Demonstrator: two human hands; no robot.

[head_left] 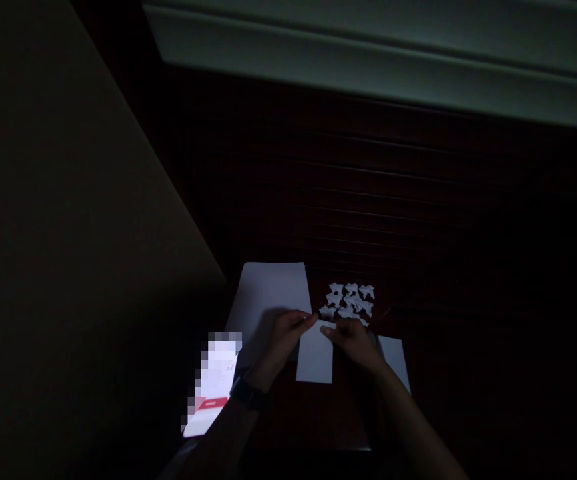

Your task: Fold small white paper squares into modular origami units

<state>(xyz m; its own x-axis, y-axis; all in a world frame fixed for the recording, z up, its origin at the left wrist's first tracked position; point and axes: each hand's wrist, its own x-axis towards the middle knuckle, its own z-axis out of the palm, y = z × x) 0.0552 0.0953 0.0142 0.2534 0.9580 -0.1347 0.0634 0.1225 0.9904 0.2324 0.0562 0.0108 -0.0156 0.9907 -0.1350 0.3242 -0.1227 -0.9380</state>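
We have a white paper slip (314,361) between our two hands, its upper edge at our fingertips and the rest of it reaching back toward us. Our left grip (284,333) is drawn in narrow, thumb and forefinger together at the slip's upper left corner. Our right grip (352,341) is closed on the upper right part, with the thumb flat on the paper's face and the other fingers curled; we cannot tell how they sit underneath. The slip thus lies between the two grips and mostly below them, over the dark tabletop (318,427); whether its lower end touches the wood, we cannot tell.

Just beyond our right grip we see small folded paper pieces (349,301) grouped in loose rows, the nearest partly hidden by our fingers. A large stack of white sheets (276,287) lies beyond and beside our left grip, partly under its shadow. To the right, a second slip (394,359) lies beside our right forearm, which partly covers it. A dark watch (251,393) sits on our left wrist, and a lit screen (213,387), partly pixelated, glows to its left.
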